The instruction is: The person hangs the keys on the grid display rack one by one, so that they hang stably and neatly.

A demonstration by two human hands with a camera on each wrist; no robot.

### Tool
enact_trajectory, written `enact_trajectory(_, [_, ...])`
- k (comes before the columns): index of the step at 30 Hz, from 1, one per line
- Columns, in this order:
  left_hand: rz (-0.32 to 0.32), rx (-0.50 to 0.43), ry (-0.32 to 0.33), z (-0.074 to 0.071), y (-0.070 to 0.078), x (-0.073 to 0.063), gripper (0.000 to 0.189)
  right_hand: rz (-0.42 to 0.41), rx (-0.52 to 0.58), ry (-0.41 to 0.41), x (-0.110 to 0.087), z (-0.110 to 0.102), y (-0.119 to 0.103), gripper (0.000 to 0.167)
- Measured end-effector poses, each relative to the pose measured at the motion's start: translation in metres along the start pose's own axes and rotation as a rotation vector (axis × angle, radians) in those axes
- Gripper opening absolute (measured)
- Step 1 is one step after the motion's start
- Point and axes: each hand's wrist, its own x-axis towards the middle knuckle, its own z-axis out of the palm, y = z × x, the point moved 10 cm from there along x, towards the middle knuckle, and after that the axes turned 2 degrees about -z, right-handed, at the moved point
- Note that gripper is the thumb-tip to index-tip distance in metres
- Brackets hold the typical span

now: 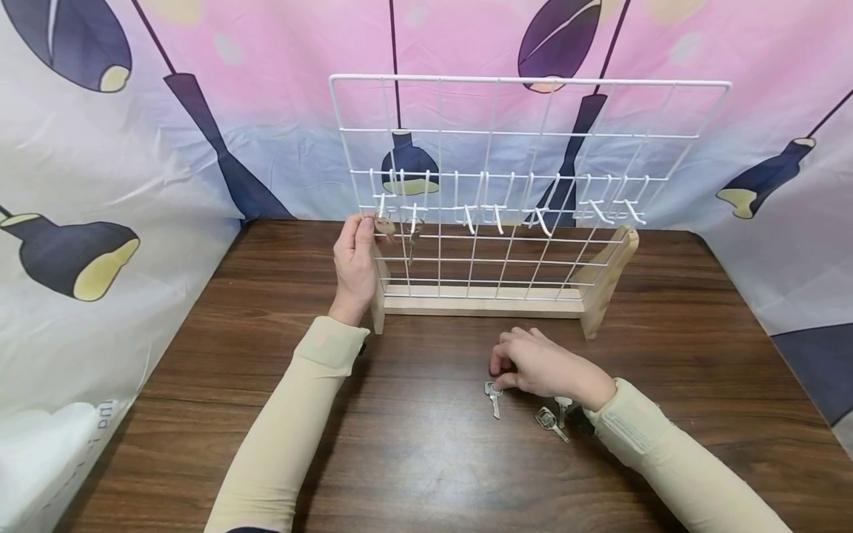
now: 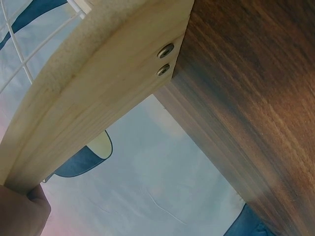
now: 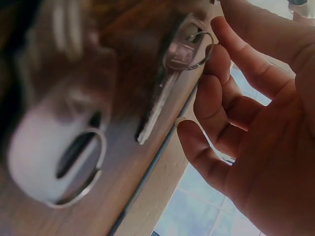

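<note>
Nearest, two keys (image 1: 549,421) lie on the table (image 1: 400,459). Just beyond, the right hand (image 1: 545,367) bends its fingers over a third key (image 1: 494,400) there, pinching or not I cannot tell; farther, the left hand (image 1: 355,260) grips the rack's left side, beside hanging keys (image 1: 385,226).

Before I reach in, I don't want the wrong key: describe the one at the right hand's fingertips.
Find the white wire rack on the brown table. In front of it is the right hand. The key at its fingertips lies leftmost on the table; other keys lie nearer the sleeve.
</note>
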Motion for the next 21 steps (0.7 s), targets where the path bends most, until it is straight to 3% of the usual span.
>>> enact_trajectory(9, [-0.036, -0.032, 0.008, 0.001, 0.001, 0.0, 0.025, 0.014, 0.001, -0.027, -0.003, -0.001, 0.001, 0.022])
enact_trajectory(17, [-0.026, -0.022, -0.006, 0.009, 0.027, 0.0, 0.023, 0.037, 0.002, -0.049, -0.003, 0.0, 0.002, 0.022])
enact_trajectory(21, [-0.033, -0.03, -0.009, 0.01, 0.028, 0.0, 0.023, 0.05, 0.003, -0.055, -0.004, 0.002, 0.003, 0.022])
